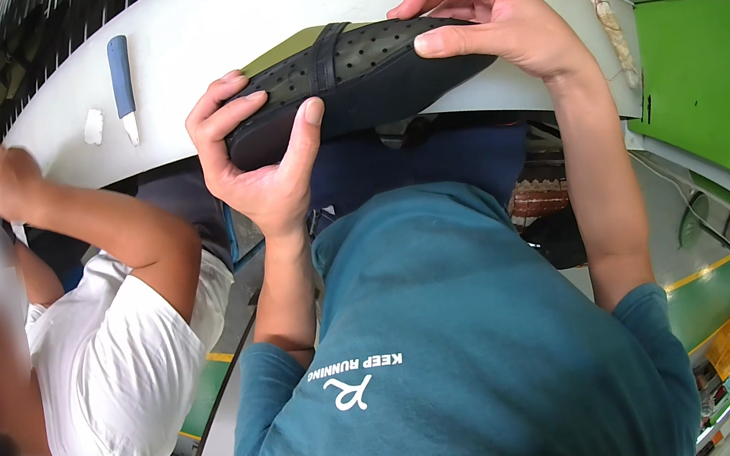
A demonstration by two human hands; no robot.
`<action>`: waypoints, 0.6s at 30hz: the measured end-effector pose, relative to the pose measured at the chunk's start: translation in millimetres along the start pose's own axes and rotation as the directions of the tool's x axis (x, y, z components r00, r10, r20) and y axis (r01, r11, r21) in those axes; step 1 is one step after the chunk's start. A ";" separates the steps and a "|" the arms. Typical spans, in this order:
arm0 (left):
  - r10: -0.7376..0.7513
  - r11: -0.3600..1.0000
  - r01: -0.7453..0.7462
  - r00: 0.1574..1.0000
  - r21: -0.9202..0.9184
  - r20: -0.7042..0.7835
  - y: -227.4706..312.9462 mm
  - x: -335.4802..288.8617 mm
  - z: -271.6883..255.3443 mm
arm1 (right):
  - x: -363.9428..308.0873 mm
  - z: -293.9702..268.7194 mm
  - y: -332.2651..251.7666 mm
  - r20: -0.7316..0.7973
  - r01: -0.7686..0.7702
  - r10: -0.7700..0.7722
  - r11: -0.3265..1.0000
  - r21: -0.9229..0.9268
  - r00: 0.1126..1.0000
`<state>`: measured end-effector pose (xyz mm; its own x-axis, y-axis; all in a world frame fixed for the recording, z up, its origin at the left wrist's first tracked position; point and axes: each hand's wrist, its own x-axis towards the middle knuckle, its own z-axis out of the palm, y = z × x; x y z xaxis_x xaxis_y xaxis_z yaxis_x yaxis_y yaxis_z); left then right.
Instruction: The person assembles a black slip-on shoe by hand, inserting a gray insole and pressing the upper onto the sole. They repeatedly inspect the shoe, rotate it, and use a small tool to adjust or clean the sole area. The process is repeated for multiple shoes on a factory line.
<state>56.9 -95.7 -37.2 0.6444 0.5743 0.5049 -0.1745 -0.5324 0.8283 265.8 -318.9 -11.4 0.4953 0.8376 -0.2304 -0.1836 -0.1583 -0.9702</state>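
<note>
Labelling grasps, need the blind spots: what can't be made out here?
All in the head view:
- Shoe, left end: partly covered by the left hand.
- Shoe, right end: partly covered by the right hand.
- Shoe's far side: hidden by its near side.
- Dark item at the co-worker's hand: partly behind that hand, too dim to identify.
- Green machine: cut off by the fisheye rim.
</note>
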 end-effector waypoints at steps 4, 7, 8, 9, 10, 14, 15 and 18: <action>0.015 0.998 -0.019 0.998 0.062 0.061 -1.7 4.0 -4.2 | -3.4 1.9 4.5 -0.025 0.036 -0.035 0.998 0.042 0.999; -0.100 0.993 0.102 0.995 0.067 -0.025 11.3 16.7 7.1 | -3.0 5.1 15.9 -0.094 0.075 -0.062 0.988 0.133 0.994; -0.189 0.980 0.190 0.982 0.061 -0.019 9.3 19.1 9.8 | -4.8 9.1 17.8 -0.146 0.088 -0.064 0.983 0.161 0.987; -0.323 0.928 0.306 0.945 -0.213 -0.047 13.6 19.7 18.2 | -6.3 15.0 20.8 -0.199 0.104 -0.066 0.976 0.189 0.978; -0.356 0.903 0.341 0.934 -0.262 -0.009 16.4 15.4 24.3 | -6.8 21.5 27.0 -0.297 0.158 -0.099 0.970 0.182 0.950; -0.345 0.817 0.431 0.898 -0.383 0.274 45.1 -31.5 39.9 | -24.3 50.8 22.7 -0.414 0.031 -0.026 1.000 0.004 0.910; -0.318 0.802 0.431 0.894 -0.413 0.316 58.6 -36.1 47.4 | -30.7 56.4 13.1 -0.389 -0.019 0.005 0.999 -0.032 0.921; -0.394 0.808 0.483 0.869 -0.338 0.300 54.7 -32.4 45.7 | -35.9 69.4 10.3 -0.516 0.040 -0.284 0.901 -0.433 0.808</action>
<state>60.5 -171.8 -19.4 0.8520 0.5221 0.0397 -0.0815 0.0573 0.9950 187.2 -314.3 -8.0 0.8907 0.4519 0.0502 0.2217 -0.3354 -0.9156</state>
